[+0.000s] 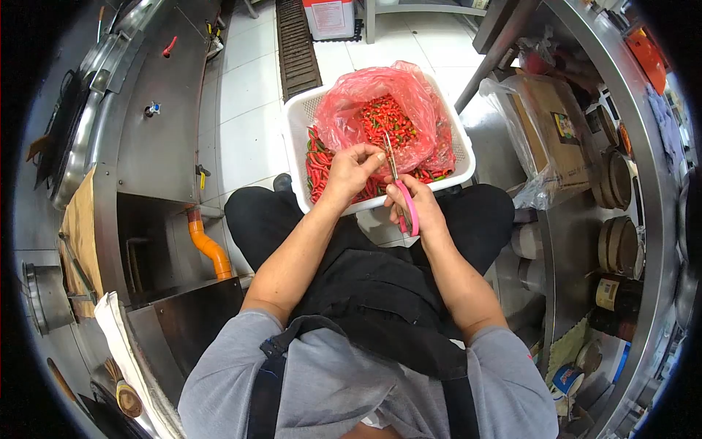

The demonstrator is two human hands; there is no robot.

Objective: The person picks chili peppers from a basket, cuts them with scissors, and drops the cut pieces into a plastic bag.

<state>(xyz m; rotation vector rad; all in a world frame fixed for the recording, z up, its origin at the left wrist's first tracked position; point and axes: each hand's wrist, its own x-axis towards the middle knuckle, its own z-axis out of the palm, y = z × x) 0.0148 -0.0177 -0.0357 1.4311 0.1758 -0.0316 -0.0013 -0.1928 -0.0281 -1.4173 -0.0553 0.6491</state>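
Observation:
My right hand (425, 207) is closed around a pair of scissors with pink handles (413, 212), their metal blades pointing up and away from me. My left hand (351, 174) is in a pinch beside the blades; whatever lies between its fingertips is too small to make out. Below both hands stands a white plastic basket (294, 135). Whole red chillies (319, 167), some green, lie in its left and near side. A pink translucent plastic bag (344, 99) sits open in it, with short cut chilli pieces (387, 121) inside.
Steel kitchen cabinets (164, 110) line the left, with an orange pipe (208, 245) low down. On the right, a metal shelf (559, 271) carries a plastic-wrapped cardboard box (556, 132), jars and pans. A floor drain grate (296, 55) and a white container (330, 18) lie beyond the basket.

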